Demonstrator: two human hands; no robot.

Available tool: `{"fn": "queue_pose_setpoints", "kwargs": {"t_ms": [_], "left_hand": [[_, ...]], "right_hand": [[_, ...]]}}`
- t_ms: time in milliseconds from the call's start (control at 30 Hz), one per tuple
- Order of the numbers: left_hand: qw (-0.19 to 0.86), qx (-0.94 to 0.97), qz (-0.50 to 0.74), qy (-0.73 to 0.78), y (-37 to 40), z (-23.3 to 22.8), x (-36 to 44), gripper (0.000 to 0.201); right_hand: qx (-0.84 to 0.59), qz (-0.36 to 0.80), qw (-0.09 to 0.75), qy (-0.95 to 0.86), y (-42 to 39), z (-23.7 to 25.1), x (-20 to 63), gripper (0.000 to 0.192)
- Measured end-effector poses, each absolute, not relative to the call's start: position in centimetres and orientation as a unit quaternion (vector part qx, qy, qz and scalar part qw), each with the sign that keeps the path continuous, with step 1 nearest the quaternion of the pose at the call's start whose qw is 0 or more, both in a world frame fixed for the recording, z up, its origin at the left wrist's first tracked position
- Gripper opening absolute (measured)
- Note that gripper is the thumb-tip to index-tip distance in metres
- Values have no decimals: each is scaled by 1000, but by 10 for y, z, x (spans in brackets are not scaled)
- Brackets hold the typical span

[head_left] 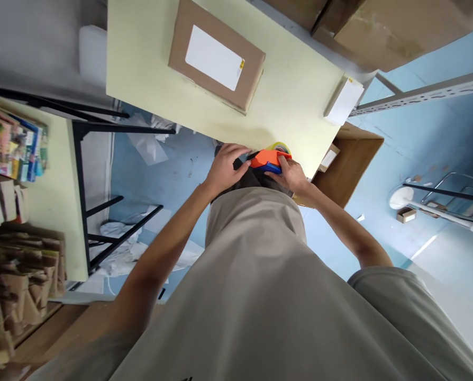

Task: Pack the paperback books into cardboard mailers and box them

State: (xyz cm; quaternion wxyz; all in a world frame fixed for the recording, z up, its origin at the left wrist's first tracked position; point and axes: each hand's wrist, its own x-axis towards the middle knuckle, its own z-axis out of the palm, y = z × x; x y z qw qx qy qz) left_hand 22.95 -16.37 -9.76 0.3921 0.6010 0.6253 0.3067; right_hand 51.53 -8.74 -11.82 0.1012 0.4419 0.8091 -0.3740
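Observation:
An orange and blue tape dispenser (265, 158) with a yellow-rimmed roll of tape (280, 147) is held in front of my waist, by the table's near edge. My right hand (291, 176) grips its right end, fingers wrapped round the body. At the dispenser's dark left end, my left hand (226, 168) has its thumb and fingers on either side. Any tape strand between these fingers is too small to make out. Beyond the dispenser, a closed brown cardboard box (216, 53) with a white label (215, 57) lies on the pale yellow table (141, 69).
A small white box (343, 100) sits at the table's right edge. Below it stands an open carton (351, 164) with a labelled box inside. Large cartons (403, 32) fill the upper right. At left are books (14, 143), paper bags (18, 270) and a black table frame (81, 196).

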Motion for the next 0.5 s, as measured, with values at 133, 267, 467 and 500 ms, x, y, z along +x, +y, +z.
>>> {"fn": "queue_pose_setpoints", "kwargs": {"t_ms": [133, 267, 467, 500], "left_hand": [[392, 579, 306, 646, -169, -96, 228, 38], [396, 541, 333, 663, -170, -95, 227, 38], [429, 518, 339, 658, -162, -104, 221, 22], [434, 521, 343, 651, -160, -106, 220, 20]], "right_hand": [[442, -382, 102, 805, -84, -115, 511, 94], [426, -377, 123, 813, -80, -112, 509, 93], [401, -367, 144, 827, -73, -107, 511, 91], [397, -366, 147, 829, -72, -106, 511, 92]]}}
